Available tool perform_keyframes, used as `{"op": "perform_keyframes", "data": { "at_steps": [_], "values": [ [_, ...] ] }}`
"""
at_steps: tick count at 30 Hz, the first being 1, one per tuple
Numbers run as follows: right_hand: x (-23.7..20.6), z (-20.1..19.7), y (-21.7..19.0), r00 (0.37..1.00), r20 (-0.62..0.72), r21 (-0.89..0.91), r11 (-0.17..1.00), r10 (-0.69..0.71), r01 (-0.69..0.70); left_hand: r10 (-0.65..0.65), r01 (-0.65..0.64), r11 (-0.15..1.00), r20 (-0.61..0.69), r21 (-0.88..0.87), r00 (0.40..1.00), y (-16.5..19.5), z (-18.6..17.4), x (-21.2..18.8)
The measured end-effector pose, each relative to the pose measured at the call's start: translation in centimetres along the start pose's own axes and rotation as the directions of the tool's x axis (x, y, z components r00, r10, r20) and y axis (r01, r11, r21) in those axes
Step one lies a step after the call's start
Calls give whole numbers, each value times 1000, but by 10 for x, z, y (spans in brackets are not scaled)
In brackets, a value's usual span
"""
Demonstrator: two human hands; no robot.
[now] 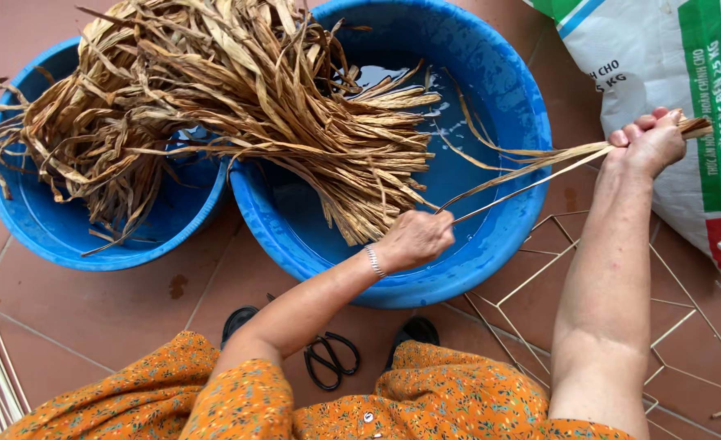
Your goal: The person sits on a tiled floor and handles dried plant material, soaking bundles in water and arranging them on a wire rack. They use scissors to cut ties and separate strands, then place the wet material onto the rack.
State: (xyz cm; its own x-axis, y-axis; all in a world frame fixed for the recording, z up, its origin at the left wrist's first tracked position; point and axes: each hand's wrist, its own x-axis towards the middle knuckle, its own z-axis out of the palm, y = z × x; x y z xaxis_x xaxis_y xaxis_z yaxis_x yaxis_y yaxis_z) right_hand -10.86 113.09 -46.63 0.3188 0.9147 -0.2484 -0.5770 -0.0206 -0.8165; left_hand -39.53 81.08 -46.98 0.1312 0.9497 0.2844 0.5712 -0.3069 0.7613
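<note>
While we draw a few long dried strands (523, 167) taut over the larger blue basin (507, 90), the right hand (650, 143) is closed in a fist around their far ends, out past the basin's right rim and in front of the white sack (670, 73), and the left hand (413, 239) is pinched shut on the same strands at the basin's near rim. The strands run in a shallow line between our two hands, above the water in the basin. To the left of that line, the big heap of dried fibre (213, 98) lies across this basin and the smaller blue basin (59, 228) beside it, and a few loose pieces trail from the heap toward what we hold. We judge the main risk to be a tangle: if we pull while those trailing pieces are caught up with ours, the heap could drag sideways off the rims or shed onto the tiles. Dry fibre like this looks brittle, so a sharp tug might snap a strand between our hands, and a slack grip on the left might let the thin ends slide through. Just below the near rim, black-handled scissors (332, 358) lie on the floor between our feet; we think a careless step or a falling bundle could knock them. The thin wire frame (540, 277) on the tiles to the lower right of the basin could also snag any strand that droops.
</note>
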Motion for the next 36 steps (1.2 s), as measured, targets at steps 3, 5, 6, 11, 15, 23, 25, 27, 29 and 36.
{"op": "perform_keyframes", "data": {
  "at_steps": [3, 5, 6, 11, 15, 23, 25, 27, 29, 36],
  "values": [
    [-1, 2, -10, 998, -58, -17, 1000, -1, 0, 83, -83, 997, -7, -8, 997, -2, -10, -19],
    [-1, 3, -16, 995, -74, -57, 996, -66, 62, 66, -67, 998, 37, 20, 997, -2, -16, -27],
    [0, 1, -21, 988, -79, -79, 989, -133, 127, 10, -15, 999, 102, 51, 995, -2, -20, -32],
    [20, -24, -42, 972, -95, -73, 975, -214, 208, 35, -43, 998, 174, 43, 984, -7, -40, -65],
    [46, -49, -61, 963, -191, -126, 977, -192, 170, -6, -10, 997, 224, 71, 975, -24, -51, -86],
    [24, -23, -45, 961, 54, -235, 932, -271, 276, -313, 123, 898, 417, 423, 853, -100, -28, -103],
    [-7, 0, -3, 900, 303, -206, 901, -312, 382, -370, 56, 822, 457, 567, 809, -116, -13, -108],
    [-45, 18, 51, 777, 573, -229, 861, -258, 455, -467, -39, 724, 530, 689, 708, -133, 0, -105],
    [-89, 24, 102, 649, 750, -430, 651, -128, 626, -586, -37, 639, 517, 769, 624, -155, 8, -94],
    [-178, -11, 199, 585, 200, -976, 212, 786, 49, -599, -98, 661, 602, 744, 527, -207, 25, -105]
  ]
}}
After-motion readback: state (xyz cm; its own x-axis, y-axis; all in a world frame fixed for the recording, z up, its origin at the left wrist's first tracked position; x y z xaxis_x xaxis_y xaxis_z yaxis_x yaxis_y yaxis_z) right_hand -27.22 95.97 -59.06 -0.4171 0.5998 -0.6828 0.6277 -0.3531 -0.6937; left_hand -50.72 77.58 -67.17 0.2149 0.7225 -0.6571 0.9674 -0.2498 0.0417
